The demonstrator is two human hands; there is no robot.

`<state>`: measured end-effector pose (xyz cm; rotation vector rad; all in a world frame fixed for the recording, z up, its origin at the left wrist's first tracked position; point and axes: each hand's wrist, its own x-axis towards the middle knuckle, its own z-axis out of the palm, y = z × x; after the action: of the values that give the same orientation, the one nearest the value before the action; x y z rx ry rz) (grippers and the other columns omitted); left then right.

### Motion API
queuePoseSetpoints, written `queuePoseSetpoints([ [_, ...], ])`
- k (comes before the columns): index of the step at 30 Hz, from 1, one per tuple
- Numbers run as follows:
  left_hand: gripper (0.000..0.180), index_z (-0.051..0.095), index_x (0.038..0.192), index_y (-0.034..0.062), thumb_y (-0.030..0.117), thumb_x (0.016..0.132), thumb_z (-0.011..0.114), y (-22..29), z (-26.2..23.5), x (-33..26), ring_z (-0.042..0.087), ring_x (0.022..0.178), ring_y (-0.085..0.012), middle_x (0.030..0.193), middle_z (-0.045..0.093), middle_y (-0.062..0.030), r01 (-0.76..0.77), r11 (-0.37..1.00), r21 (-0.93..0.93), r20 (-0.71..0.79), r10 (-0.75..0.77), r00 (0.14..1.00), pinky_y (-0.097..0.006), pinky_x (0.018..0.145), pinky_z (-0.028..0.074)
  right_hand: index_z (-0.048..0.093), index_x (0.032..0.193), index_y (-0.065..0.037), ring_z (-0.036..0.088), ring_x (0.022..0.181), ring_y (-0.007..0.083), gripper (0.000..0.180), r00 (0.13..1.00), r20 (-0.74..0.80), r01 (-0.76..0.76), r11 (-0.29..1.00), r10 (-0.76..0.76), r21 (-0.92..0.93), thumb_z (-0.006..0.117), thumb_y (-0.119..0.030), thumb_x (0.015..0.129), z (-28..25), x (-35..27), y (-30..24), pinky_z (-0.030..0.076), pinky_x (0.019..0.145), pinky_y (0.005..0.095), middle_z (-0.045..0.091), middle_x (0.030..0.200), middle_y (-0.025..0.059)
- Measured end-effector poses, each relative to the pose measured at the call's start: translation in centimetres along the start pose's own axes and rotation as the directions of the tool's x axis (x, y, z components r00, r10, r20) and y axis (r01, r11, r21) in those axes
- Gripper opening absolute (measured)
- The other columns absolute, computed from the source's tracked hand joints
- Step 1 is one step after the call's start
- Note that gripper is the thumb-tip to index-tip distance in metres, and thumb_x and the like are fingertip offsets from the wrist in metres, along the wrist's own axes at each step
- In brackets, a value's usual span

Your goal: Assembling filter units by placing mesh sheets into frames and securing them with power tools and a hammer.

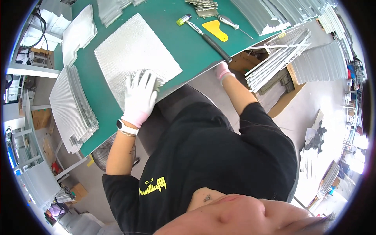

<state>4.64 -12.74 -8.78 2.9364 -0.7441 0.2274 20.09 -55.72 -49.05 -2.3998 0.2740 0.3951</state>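
Observation:
My left hand (139, 98), in a white glove, lies palm down with fingers spread on a white, finely patterned sheet (133, 47). The sheet rests flat on the green table (184, 47), its near corner by my wrist. My right hand (223, 71), also gloved, is at the table's near edge, close to the handle end of a hammer (209, 42). Its fingers are mostly hidden, so I cannot tell whether it grips the edge. Beyond the hammer lie a yellow scraper (215, 30) and a screwdriver (231, 22).
Stacks of similar sheets overhang the table's left side (70, 105) and stand at the far left (80, 33). Grey panels (262, 13) are piled at the far right. A cardboard box (288, 94) with white strips (270, 64) sits right of the table. A fan (103, 152) stands below the left edge.

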Motion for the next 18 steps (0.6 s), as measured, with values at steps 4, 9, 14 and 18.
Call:
queuePoseSetpoints([
  [4, 0.059, 0.053, 0.135, 0.0026, 0.025, 0.082, 0.068, 4.9, -1.4, -3.6, 0.043, 0.132, -0.0441, 0.139, 0.051, -0.0202, 0.138, 0.986, -0.094, 0.034, -0.135, 0.99, -0.06, 0.112, 0.03, 0.058, 0.135, -0.016, 0.059, 0.121, 0.0192, 0.042, 0.996, -0.007, 0.085, 0.996, -0.085, 0.009, 0.046, -0.033, 0.098, -0.3, 2.5, -2.0, 0.046, 0.101, 0.0331, 0.064, 0.128, 0.005],
  [9, 0.047, 0.059, 0.129, -0.0003, 0.016, 0.085, 0.067, 8.4, 6.0, -11.6, 0.051, 0.129, -0.039, 0.136, 0.057, -0.0206, 0.235, 0.736, -0.634, 0.056, -0.26, 0.964, -0.05, 0.112, 0.037, 0.053, 0.136, -0.013, 0.058, 0.12, 0.0242, 0.046, 0.983, -0.17, 0.079, 0.997, -0.073, 0.026, 0.059, -0.033, 0.094, -7.2, 3.3, -4.0, 0.047, 0.1, 0.0334, 0.061, 0.13, 0.0103],
  [14, 0.041, 0.059, 0.133, -0.0026, 0.024, 0.102, 0.056, 8.3, 12.0, -14.9, 0.058, 0.126, -0.0244, 0.132, 0.064, -0.0161, 0.56, -0.12, -0.82, 0.514, -0.585, 0.627, -0.035, 0.11, 0.041, 0.053, 0.124, -0.007, 0.059, 0.107, 0.0283, 0.032, 0.799, -0.471, 0.392, 0.918, -0.374, -0.064, 0.055, -0.03, 0.102, -8.7, -11.1, -13.6, 0.049, 0.096, 0.0405, 0.061, 0.115, 0.0132],
  [18, 0.073, 0.024, 0.156, 0.0011, 0.04, 0.103, 0.056, 9.9, 11.9, -9.6, 0.032, 0.147, -0.0313, 0.159, 0.032, -0.0198, -0.014, -0.572, -0.82, 0.353, -0.526, 0.774, -0.045, 0.119, 0.029, 0.054, 0.106, -0.006, 0.06, 0.095, 0.0288, 0.023, 0.973, 0.133, -0.096, -0.192, 0.19, 0.977, 0.046, -0.028, 0.107, -8.9, -21.1, -16.1, 0.051, 0.09, 0.0489, 0.059, 0.097, 0.011],
])
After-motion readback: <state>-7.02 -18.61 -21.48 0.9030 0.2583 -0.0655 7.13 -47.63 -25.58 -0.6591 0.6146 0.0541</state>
